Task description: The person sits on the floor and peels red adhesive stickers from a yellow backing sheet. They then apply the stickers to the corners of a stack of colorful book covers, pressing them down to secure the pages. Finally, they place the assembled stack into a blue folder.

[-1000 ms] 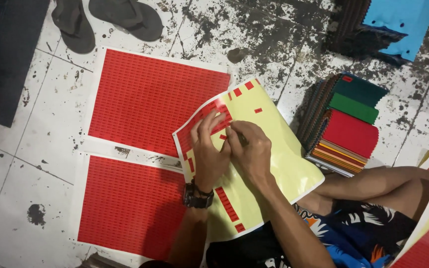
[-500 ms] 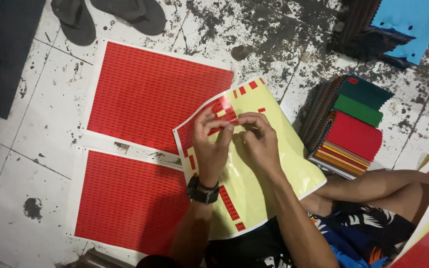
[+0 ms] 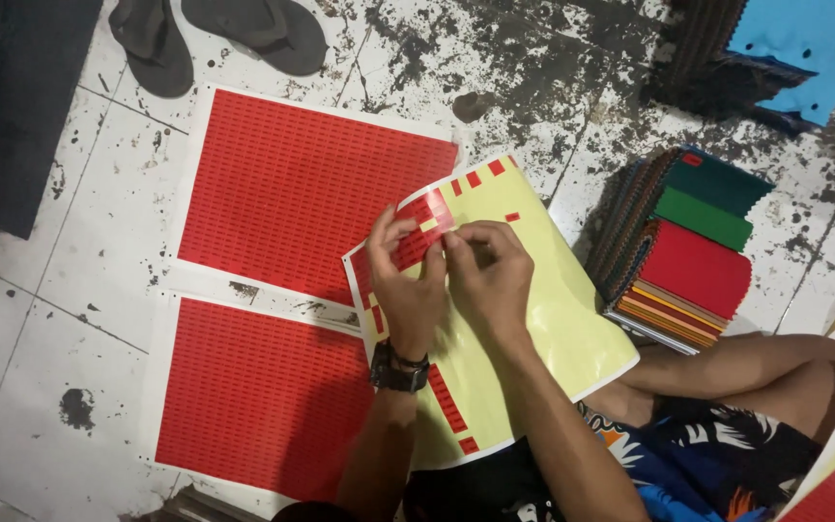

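A yellow backing sheet [image 3: 553, 319] with remaining small red stickers lies across my lap and the floor. My left hand [image 3: 406, 290] presses on the sheet's upper left part, thumb and fingers beside a block of red stickers [image 3: 416, 237]. My right hand [image 3: 485, 275] pinches at a small sticker right next to the left fingertips. A dark watch sits on my left wrist [image 3: 398, 367]. What is between the right fingertips is too small to tell clearly.
Two full red sticker sheets [image 3: 311, 188] [image 3: 253, 396] lie on the stained white tile floor at left. A fanned stack of coloured fabric swatches [image 3: 688, 256] sits at right. Grey sandals [image 3: 244, 29] lie at the top, blue cloth [image 3: 794, 48] at top right.
Both hands have shifted slightly up the yellow sheet and stay together at the sticker block. The sheets on the floor have not moved.
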